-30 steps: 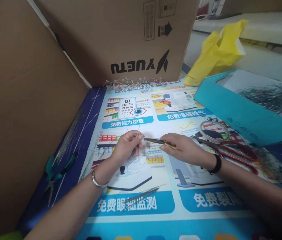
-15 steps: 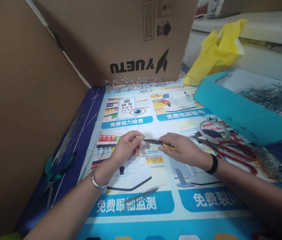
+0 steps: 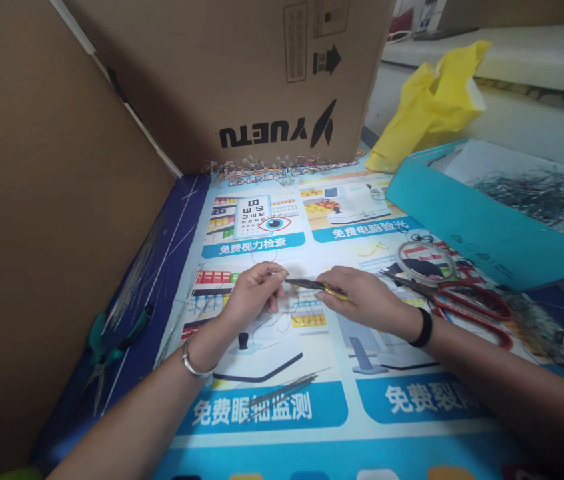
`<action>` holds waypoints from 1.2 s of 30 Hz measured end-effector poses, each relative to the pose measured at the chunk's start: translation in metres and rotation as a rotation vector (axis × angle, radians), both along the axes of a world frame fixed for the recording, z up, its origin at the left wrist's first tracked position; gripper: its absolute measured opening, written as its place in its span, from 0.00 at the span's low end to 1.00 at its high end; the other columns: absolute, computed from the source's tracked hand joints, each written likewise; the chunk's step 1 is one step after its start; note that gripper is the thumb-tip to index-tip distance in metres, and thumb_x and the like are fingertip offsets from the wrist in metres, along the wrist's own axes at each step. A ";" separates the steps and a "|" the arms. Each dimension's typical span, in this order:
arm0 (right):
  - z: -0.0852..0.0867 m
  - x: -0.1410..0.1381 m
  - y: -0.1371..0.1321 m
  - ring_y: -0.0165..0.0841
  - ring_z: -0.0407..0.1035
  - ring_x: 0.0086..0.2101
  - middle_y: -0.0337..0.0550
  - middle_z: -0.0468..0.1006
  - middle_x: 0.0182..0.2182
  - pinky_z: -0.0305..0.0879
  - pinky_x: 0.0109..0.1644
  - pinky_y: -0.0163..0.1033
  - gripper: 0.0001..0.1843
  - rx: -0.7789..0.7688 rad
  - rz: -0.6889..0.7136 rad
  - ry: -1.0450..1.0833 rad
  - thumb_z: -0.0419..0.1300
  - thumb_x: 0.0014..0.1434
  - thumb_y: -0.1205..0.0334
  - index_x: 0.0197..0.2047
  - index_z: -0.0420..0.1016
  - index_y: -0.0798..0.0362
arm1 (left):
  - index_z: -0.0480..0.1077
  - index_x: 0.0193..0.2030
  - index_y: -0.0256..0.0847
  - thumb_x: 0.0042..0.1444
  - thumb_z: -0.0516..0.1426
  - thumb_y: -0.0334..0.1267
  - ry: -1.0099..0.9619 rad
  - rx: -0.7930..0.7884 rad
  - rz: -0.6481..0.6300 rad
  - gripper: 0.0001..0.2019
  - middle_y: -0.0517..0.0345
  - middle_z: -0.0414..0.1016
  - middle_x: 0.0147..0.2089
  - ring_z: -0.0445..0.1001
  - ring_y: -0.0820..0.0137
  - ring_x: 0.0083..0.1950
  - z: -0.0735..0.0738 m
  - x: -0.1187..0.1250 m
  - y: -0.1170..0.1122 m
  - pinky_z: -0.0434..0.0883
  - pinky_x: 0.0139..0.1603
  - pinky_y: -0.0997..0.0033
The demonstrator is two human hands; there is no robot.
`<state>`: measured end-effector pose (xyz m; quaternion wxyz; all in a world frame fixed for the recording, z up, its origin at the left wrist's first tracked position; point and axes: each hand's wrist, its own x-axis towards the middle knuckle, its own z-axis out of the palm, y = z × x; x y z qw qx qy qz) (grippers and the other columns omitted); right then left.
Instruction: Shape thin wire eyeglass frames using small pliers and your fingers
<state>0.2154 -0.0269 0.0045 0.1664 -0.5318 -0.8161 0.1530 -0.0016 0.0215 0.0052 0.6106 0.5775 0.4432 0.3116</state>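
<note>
My right hand (image 3: 355, 297) is wrapped around needle-nose pliers (image 3: 307, 284) with yellow handles, their dark jaws pointing left. The tips meet the fingertips of my left hand (image 3: 257, 290), which pinches a thin wire, mostly hidden by the fingers. Fine wire loops (image 3: 286, 323) show just below the two hands, against the printed sheet. Nearer to me lies a small bundle of straight dark wires (image 3: 287, 392). Red-handled scissors (image 3: 472, 301) rest beside my right wrist, next to a clear round coil (image 3: 428, 261).
Cardboard panels (image 3: 202, 73) stand at the left and back, with small wire pieces (image 3: 282, 167) along the base. Teal pliers (image 3: 107, 347) and long wires (image 3: 135, 277) lie left. At right are a blue box (image 3: 467, 223) holding dark wire pieces and a yellow bag (image 3: 427, 107).
</note>
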 end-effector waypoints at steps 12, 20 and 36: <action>-0.002 -0.002 -0.001 0.34 0.68 0.38 0.44 0.75 0.36 0.60 0.40 0.36 0.16 -0.004 -0.008 -0.042 0.47 0.62 0.54 0.45 0.71 0.51 | 0.68 0.37 0.40 0.51 0.58 0.45 0.003 -0.008 0.007 0.12 0.65 0.71 0.21 0.65 0.80 0.14 -0.001 0.000 0.000 0.56 0.13 0.83; 0.003 0.001 0.001 0.33 0.67 0.36 0.44 0.74 0.34 0.59 0.37 0.35 0.17 -0.041 -0.002 -0.005 0.47 0.62 0.52 0.43 0.71 0.52 | 0.67 0.37 0.39 0.52 0.58 0.46 -0.007 -0.007 0.000 0.12 0.64 0.71 0.21 0.65 0.80 0.14 0.000 0.000 0.000 0.56 0.13 0.83; 0.000 0.001 0.000 0.33 0.66 0.35 0.44 0.73 0.33 0.57 0.37 0.35 0.16 -0.006 0.019 -0.037 0.47 0.62 0.53 0.41 0.70 0.52 | 0.67 0.37 0.40 0.52 0.57 0.46 0.018 0.008 0.007 0.11 0.66 0.71 0.21 0.64 0.81 0.13 0.000 0.000 0.000 0.53 0.12 0.84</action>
